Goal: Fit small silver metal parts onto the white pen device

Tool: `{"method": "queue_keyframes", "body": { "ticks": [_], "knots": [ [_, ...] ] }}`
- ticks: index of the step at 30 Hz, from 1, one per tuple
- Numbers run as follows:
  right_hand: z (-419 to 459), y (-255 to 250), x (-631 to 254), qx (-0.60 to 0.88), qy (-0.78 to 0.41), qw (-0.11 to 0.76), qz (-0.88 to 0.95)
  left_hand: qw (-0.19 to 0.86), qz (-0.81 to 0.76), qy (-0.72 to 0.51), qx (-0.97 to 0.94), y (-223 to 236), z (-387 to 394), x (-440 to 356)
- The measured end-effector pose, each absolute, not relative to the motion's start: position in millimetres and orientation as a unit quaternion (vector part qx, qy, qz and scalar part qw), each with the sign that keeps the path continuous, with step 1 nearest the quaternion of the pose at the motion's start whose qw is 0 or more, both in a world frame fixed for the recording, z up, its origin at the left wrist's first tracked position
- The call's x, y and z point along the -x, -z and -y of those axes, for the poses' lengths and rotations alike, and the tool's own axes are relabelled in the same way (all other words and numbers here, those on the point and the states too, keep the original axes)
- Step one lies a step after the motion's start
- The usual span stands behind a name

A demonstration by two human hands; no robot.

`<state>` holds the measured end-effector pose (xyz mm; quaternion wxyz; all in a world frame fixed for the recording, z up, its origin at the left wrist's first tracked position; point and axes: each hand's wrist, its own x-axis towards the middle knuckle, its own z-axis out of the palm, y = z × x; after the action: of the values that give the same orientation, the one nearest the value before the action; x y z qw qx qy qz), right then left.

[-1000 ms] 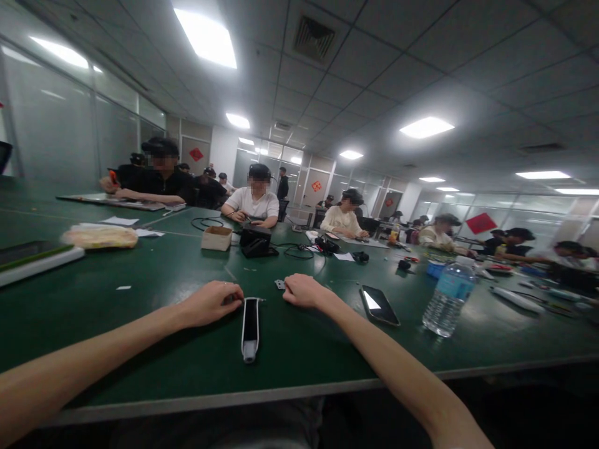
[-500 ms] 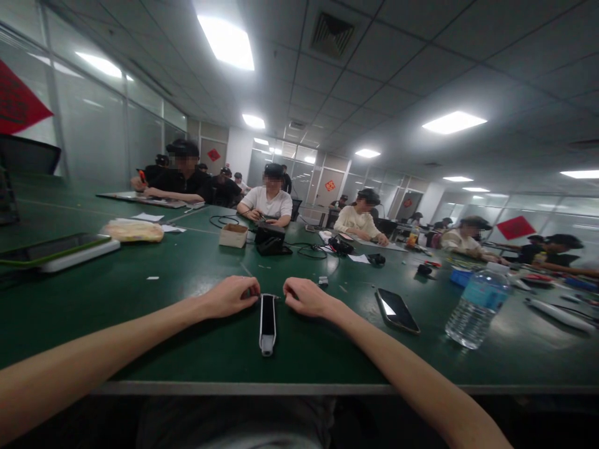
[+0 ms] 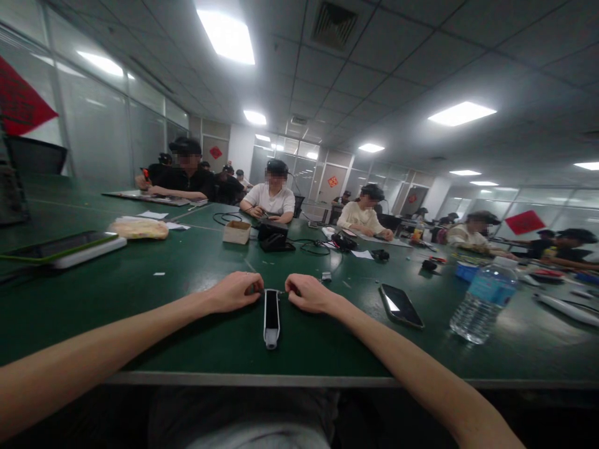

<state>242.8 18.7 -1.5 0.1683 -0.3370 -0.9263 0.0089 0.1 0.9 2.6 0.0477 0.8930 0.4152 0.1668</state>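
Observation:
On the green table in front of me lies a slim white device with a long black face (image 3: 271, 315), its narrower pale end pointing towards me. My left hand (image 3: 238, 291) rests at the left of the device's far end, fingers curled together. Opposite it, my right hand (image 3: 306, 293) is curled the same way, a small gap from the device. A thin, small dark piece shows between the device's far end and my right fingertips. Whatever the fingertips of either hand pinch is too small to make out.
A phone (image 3: 401, 305) and a water bottle (image 3: 484, 302) stand to the right. Further off are a small cardboard box (image 3: 236, 232), a black stand (image 3: 274, 236) and cables. At left lie a green-edged tablet (image 3: 58, 246) and a plastic-wrapped packet (image 3: 140, 228). Several people sit around the table.
The whole view has shifted slightly, so everything sits a little further right and the near things a little higher. Both hands keep their curled pose beside the device, which looks unmoved on the table.

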Motion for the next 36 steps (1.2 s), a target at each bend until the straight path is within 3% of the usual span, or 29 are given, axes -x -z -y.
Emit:
{"method": "queue_keyframes", "body": {
  "ticks": [19,36],
  "knots": [
    [-17.1,6.3,-243.5,0.22,0.039,0.178,0.958,0.022,-0.412,-0.158,-0.897,0.3,-4.3,1.1],
    [-16.9,-2.9,-243.3,0.263,0.018,0.122,0.957,0.025,-0.416,-0.149,-0.897,-2.2,-2.1,0.7]
  ]
}}
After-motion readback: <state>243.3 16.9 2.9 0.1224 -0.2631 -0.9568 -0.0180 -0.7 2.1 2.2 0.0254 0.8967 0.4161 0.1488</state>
